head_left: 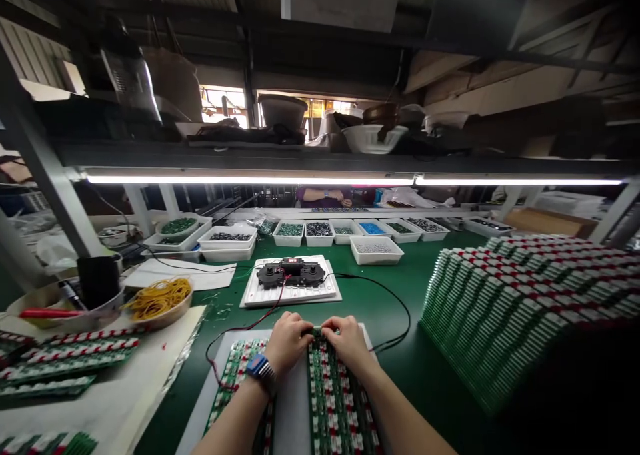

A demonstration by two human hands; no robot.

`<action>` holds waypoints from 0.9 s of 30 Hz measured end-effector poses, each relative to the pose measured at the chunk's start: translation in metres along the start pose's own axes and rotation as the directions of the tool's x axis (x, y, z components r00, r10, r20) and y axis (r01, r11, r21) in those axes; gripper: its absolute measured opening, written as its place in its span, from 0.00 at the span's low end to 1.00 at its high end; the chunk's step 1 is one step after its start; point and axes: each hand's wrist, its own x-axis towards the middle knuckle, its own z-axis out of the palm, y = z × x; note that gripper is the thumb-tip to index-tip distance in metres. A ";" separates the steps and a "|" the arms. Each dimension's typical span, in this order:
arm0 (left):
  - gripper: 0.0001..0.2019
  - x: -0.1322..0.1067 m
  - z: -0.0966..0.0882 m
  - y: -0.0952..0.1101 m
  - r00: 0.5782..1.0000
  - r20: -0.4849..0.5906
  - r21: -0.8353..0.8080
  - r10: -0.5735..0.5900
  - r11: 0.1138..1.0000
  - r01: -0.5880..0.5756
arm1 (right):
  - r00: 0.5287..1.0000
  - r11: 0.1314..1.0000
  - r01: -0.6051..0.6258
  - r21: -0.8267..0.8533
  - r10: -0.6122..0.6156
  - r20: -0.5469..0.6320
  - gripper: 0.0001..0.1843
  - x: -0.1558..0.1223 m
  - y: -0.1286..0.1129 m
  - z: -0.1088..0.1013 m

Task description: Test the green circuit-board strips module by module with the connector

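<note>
My left hand (pixel 289 340) and my right hand (pixel 347 339) meet at the far end of a green circuit board panel (pixel 329 401) with rows of white and red connectors. Thumbs and forefingers of both hands are closed on a small green board section (pixel 317 332) at that end; whether it is attached to the panel I cannot tell. Left of it lies a second circuit board panel (pixel 243 361), partly covered by my left forearm. Both panels rest on a pale sheet (pixel 293 415). A wristwatch (pixel 261 369) is on my left wrist.
A black device with wires (pixel 291 273) sits on a white tray (pixel 250 297). Behind stand several parts bins (pixel 377 249). At right rises a tall stack of circuit boards (pixel 480 308); at left are rubber bands (pixel 159 299) in a bowl. Across the bench, a person's hands (pixel 330 195) show.
</note>
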 end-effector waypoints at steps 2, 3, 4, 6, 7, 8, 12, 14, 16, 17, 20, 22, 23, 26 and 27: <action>0.12 0.000 0.001 -0.003 1.000 0.008 -0.026 -0.003 1.000 0.003 | 1.000 1.000 -0.003 -0.014 0.003 0.013 0.10 0.000 -0.001 0.000; 0.11 0.000 0.002 -0.004 1.000 0.020 -0.035 -0.005 0.999 0.006 | 1.000 1.000 -0.006 -0.022 0.007 0.025 0.09 0.001 -0.001 -0.001; 0.11 0.000 0.003 -0.006 0.999 0.031 -0.042 -0.007 0.999 0.009 | 0.999 1.000 -0.010 -0.029 0.011 0.037 0.09 0.001 -0.002 -0.001; 0.12 0.001 0.005 -0.008 0.999 0.046 -0.053 -0.012 0.999 0.014 | 0.999 0.999 -0.012 -0.045 0.015 0.052 0.09 0.002 -0.002 -0.002; 0.12 0.001 0.005 -0.009 0.999 0.049 -0.057 -0.015 0.998 0.018 | 0.998 0.999 -0.008 -0.054 0.011 0.055 0.09 0.002 -0.002 -0.001; 0.12 0.001 0.006 -0.010 0.998 0.052 -0.061 -0.019 0.998 0.022 | 0.999 0.998 -0.001 -0.064 0.005 0.051 0.09 0.003 -0.001 0.000; 0.13 0.002 0.008 -0.010 0.996 0.075 -0.055 -0.040 0.998 0.044 | 1.000 0.993 -0.007 -0.121 0.010 0.025 0.12 0.006 -0.001 0.006; 0.13 0.002 0.008 -0.009 0.995 0.081 -0.052 -0.051 0.997 0.055 | 0.999 0.990 -0.026 -0.136 0.029 0.018 0.12 0.008 -0.001 0.008; 0.13 0.002 0.008 -0.008 0.995 0.077 -0.059 -0.063 0.996 0.067 | 0.999 0.990 -0.036 -0.133 0.039 0.022 0.12 0.009 -0.001 0.010; 0.13 0.002 0.008 -0.008 0.995 0.074 -0.063 -0.067 0.995 0.071 | 0.999 0.991 -0.038 -0.132 0.041 0.024 0.12 0.009 -0.001 0.011; 0.13 0.001 0.009 -0.007 0.996 0.061 -0.067 -0.070 0.995 0.074 | 0.999 0.989 -0.040 -0.141 0.042 0.015 0.11 0.009 -0.002 0.012; 0.13 0.001 0.009 -0.007 0.996 0.057 -0.064 -0.067 0.995 0.070 | 0.999 0.988 -0.035 -0.148 0.035 -0.001 0.12 0.008 -0.003 0.012; 0.12 0.000 0.010 -0.007 0.996 0.055 -0.063 -0.067 0.996 0.071 | 0.999 0.988 -0.033 -0.151 0.032 -0.008 0.12 0.008 -0.004 0.013; 0.12 0.000 0.011 -0.008 0.996 0.051 -0.052 -0.067 0.996 0.070 | 0.999 0.985 -0.031 -0.170 0.026 -0.028 0.13 0.007 -0.008 0.014; 0.11 0.000 0.011 -0.008 0.997 0.050 -0.047 -0.066 0.997 0.068 | 0.999 0.984 -0.032 -0.177 0.027 -0.032 0.13 0.006 -0.009 0.015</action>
